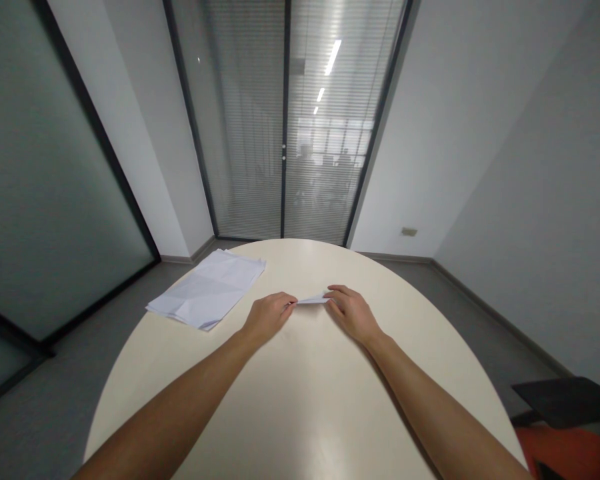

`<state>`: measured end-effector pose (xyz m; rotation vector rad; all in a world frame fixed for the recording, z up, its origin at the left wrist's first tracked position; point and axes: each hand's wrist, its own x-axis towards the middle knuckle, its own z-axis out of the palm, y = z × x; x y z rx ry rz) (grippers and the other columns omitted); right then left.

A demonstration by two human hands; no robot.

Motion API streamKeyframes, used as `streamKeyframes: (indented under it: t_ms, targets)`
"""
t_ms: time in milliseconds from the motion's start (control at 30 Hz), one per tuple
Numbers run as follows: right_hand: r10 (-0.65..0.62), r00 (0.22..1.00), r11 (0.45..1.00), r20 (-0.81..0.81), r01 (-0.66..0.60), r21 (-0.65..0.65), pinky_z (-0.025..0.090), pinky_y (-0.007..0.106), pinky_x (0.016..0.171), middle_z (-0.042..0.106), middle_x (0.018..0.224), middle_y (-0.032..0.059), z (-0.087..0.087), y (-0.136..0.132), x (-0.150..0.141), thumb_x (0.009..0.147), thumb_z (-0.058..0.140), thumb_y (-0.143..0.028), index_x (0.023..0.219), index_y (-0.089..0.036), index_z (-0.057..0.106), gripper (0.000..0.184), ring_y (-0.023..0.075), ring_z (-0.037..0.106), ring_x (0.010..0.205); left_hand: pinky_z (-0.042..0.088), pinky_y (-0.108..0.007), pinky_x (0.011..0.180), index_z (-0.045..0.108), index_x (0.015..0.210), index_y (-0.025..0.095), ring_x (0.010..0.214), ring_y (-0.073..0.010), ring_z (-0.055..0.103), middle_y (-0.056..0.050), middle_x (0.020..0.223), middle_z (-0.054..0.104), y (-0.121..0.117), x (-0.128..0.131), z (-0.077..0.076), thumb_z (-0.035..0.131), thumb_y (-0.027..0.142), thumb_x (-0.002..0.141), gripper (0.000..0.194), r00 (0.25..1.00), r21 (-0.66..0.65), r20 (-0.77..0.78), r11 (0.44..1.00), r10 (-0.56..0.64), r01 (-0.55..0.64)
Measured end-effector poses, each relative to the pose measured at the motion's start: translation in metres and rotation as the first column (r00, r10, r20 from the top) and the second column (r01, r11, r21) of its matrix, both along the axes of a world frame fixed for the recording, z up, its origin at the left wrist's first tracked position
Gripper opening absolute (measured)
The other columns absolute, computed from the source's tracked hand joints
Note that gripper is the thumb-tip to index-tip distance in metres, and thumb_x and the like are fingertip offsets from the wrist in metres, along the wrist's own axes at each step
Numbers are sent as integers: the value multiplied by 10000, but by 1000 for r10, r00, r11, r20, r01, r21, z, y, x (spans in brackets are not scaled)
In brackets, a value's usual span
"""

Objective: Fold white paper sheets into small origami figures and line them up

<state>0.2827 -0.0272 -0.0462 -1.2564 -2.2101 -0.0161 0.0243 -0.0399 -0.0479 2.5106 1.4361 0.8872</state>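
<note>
A small folded piece of white paper (313, 301) is stretched between my two hands, just over the far half of the round table (280, 413). My left hand (271, 315) pinches its left end between thumb and fingers. At the other end, my right hand (353, 312) grips the paper with the thumb below and the fingers on top. The fingers cover both ends of the paper, so its full shape is hidden. Left of my hands lies a loose stack of creased white sheets (210, 287), apart from both hands.
Beyond the table stands a glass partition with blinds (250, 133). A frosted glass panel (55, 167) is on the left. At the lower right is a chair with a red seat (570, 453) and a black armrest (567, 400). A wall socket (409, 232) sits low on the right wall.
</note>
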Motion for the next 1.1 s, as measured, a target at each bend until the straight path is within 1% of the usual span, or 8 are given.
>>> streamKeyframes:
  t_ms: [100, 167, 367, 500, 600, 733, 933, 1100]
  targets:
    - [-29, 999, 1000, 28, 30, -8, 478, 362, 926, 746, 1059, 70, 1, 1, 1, 1003, 476, -296, 1064, -204, 717, 266, 234, 672, 989, 499, -251, 844, 707, 1067, 249, 986, -166, 691, 16, 1065, 750, 1, 0, -1, 555, 270, 974, 179, 1000, -2, -8, 1000, 13, -13]
    - [-54, 998, 998, 39, 54, -10, 469, 360, 910, 757, 1015, 58, 1, 1, 0, 1007, 483, -313, 1066, -205, 712, 260, 235, 675, 960, 497, -249, 857, 701, 1080, 252, 999, -165, 691, 17, 1078, 751, 2, 0, -2, 551, 260, 975, 184, 1000, 0, 10, 1000, 23, -23]
    - [-103, 995, 994, -7, 104, 31, 447, 374, 905, 754, 1001, 53, 1, -1, 0, 989, 538, -380, 1169, -217, 670, 276, 234, 658, 929, 508, -266, 877, 666, 1136, 263, 1008, -174, 701, 7, 1106, 751, 6, -3, -7, 562, 261, 964, 201, 986, -46, 135, 995, 95, -89]
    - [-108, 994, 994, -2, 108, 34, 437, 382, 918, 752, 1006, 62, 1, 0, 2, 930, 630, -447, 1144, -226, 681, 312, 245, 654, 957, 511, -280, 890, 637, 1169, 252, 1027, -182, 698, -15, 1102, 749, 10, -5, -10, 578, 243, 950, 227, 972, -83, 188, 988, 141, -128]
    - [-107, 994, 994, 23, 106, 19, 432, 383, 931, 751, 1018, 57, 3, 0, 2, 920, 643, -417, 1133, -237, 690, 283, 245, 651, 978, 511, -289, 890, 630, 1162, 250, 1020, -187, 698, -17, 1091, 749, 11, -6, -10, 560, 246, 959, 214, 968, -86, 202, 987, 150, -135]
    - [-137, 990, 990, -15, 136, -41, 459, 347, 899, 751, 1015, 57, 1, 0, 3, 948, 578, -334, 1184, -223, 664, 275, 223, 670, 955, 507, -291, 895, 619, 1160, 242, 1027, -192, 693, -24, 1104, 743, 12, -5, -11, 564, 227, 948, 219, 966, -96, 205, 985, 157, -140]
    - [-250, 961, 957, -114, 228, -178, 486, 304, 790, 737, 1071, 44, -8, 3, 8, 924, 582, -332, 1265, -266, 609, 348, 212, 681, 925, 493, -295, 866, 610, 1163, 242, 1031, -213, 678, -31, 1137, 728, 13, -6, -11, 602, 218, 910, 254, 957, -120, 133, 963, 258, -243]
    - [-261, 944, 950, -201, 215, -225, 482, 287, 752, 733, 1056, 42, -13, 7, 10, 901, 582, -301, 1306, -258, 563, 408, 187, 670, 842, 465, -272, 750, 636, 1110, 240, 906, -202, 689, -32, 1011, 742, 12, -6, -8, 608, 271, 922, 193, 935, -164, 85, 930, 344, -327]
